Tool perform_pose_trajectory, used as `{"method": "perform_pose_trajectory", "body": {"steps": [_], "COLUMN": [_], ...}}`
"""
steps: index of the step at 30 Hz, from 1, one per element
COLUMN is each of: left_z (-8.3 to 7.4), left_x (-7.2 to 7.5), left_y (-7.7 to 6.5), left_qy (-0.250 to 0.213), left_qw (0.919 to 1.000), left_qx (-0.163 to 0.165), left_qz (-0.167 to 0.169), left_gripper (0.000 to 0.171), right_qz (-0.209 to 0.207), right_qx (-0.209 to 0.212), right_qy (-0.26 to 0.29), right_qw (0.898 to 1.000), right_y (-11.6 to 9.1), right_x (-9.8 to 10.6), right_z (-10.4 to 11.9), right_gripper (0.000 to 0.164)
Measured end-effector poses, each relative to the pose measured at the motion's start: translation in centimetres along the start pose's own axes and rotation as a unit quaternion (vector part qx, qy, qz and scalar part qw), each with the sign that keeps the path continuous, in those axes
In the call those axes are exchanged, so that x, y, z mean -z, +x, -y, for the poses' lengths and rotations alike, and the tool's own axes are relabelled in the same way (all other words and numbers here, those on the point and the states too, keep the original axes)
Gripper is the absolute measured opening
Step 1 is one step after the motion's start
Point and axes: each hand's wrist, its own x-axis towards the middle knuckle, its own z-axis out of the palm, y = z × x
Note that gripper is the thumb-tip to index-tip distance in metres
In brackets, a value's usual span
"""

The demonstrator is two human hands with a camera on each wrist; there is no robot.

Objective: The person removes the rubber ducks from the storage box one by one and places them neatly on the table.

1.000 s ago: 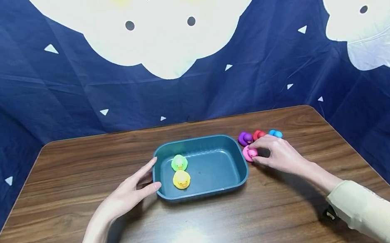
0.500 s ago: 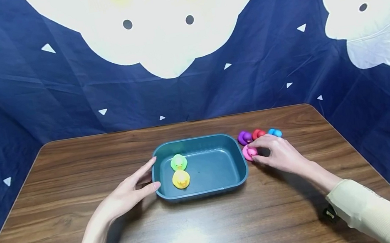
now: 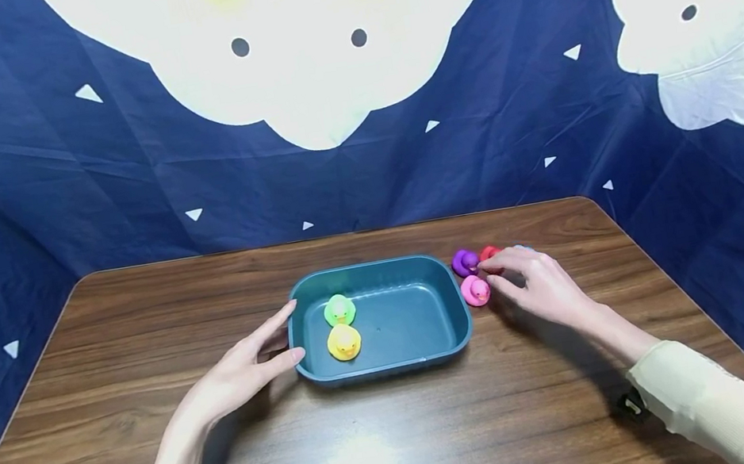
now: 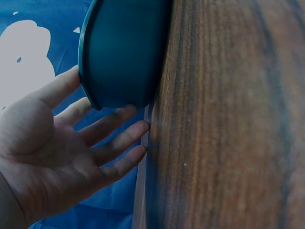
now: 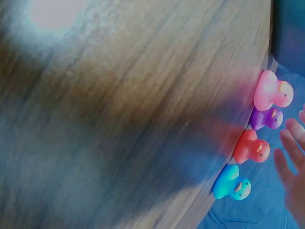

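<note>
A teal plastic bin (image 3: 422, 325) stands on the wooden table, with a green rubber duck (image 3: 340, 310) and a yellow rubber duck (image 3: 344, 342) at its left end. My left hand (image 3: 242, 376) touches the bin's left end with thumb and fingers extended; in the left wrist view its fingers lie loosely against the wall. Beside the bin's right end sits a pink rubber duck (image 3: 475, 291). Just right of it, my right hand (image 3: 544, 286) hovers with nothing held. A purple duck (image 3: 465, 262), a red duck (image 5: 251, 146) and a blue duck (image 5: 231, 182) stand around its fingertips.
Brown wooden table (image 3: 141, 330) surrounds the bin, with a bright light reflection at the front. A dark blue cloth (image 3: 351, 187) with white clouds hangs behind the table and along its sides.
My right hand has let go of the pink duck and shifted slightly right, now covering most of the blue duck in the head view. The left hand stays at the bin.
</note>
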Motion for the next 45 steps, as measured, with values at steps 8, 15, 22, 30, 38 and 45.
{"method": "perform_pose_trajectory", "body": {"steps": [8, 15, 22, 30, 38, 45], "left_z": [0.0, 0.0, 0.1, 0.0, -0.1, -0.2], "left_x": [0.0, 0.1, 0.1, 0.1, 0.0, 0.1], "left_y": [0.0, -0.1, -0.1, 0.0, 0.0, 0.0], "left_qy": [0.002, 0.003, 0.000, -0.002, 0.004, 0.007], "left_qw": [1.0000, 1.0000, 1.0000, 1.0000, 1.0000, 1.0000], "left_qx": [-0.002, 0.000, -0.005, -0.004, 0.002, -0.002], "left_qz": [-0.004, -0.004, -0.002, 0.002, 0.000, 0.002], "left_gripper": [0.079, 0.079, 0.079, 0.079, 0.080, 0.079], "right_qz": [-0.058, -0.072, -0.071, -0.063, -0.060, -0.053], "right_qx": [0.018, 0.022, 0.021, 0.017, 0.032, 0.038], "right_qy": [0.023, 0.036, 0.055, 0.071, 0.092, 0.097], "right_qw": [0.998, 0.996, 0.996, 0.995, 0.993, 0.993], "right_y": [0.7, 1.8, 3.1, 4.0, 5.1, 5.6], "right_x": [0.2, 0.2, 0.0, -0.7, -1.4, -2.0], "right_z": [0.3, 1.3, 2.6, 4.1, 5.2, 6.1], "right_gripper": [0.019, 0.024, 0.024, 0.024, 0.023, 0.022]}}
